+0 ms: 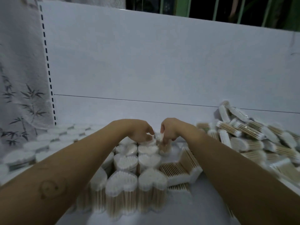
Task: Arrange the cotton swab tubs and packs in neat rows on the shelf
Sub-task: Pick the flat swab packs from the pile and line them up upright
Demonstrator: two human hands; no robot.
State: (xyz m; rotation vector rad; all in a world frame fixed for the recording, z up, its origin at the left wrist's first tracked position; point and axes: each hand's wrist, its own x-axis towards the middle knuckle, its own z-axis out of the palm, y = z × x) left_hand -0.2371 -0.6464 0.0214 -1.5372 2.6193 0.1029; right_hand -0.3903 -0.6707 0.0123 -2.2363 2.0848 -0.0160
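Heart-shaped tubs of cotton swabs point(121, 181) stand upright in rows down the middle of the white shelf point(178, 210). At the far end of the rows, my left hand point(141, 131) curls its fingers over the top of a back tub point(150, 142). My right hand point(169, 129) pinches another swab tub point(164, 147) beside it, fingers pointing down. The two hands nearly touch. Both forearms reach in from the lower corners and hide part of the rows.
A loose heap of swab packs point(253, 137) lies at the right. Flat packs point(180, 168) lie next to the rows. Round lidded tubs point(37, 143) fill the left side. The white back panel point(162, 62) closes the shelf behind; a slotted upright point(48, 70) stands left.
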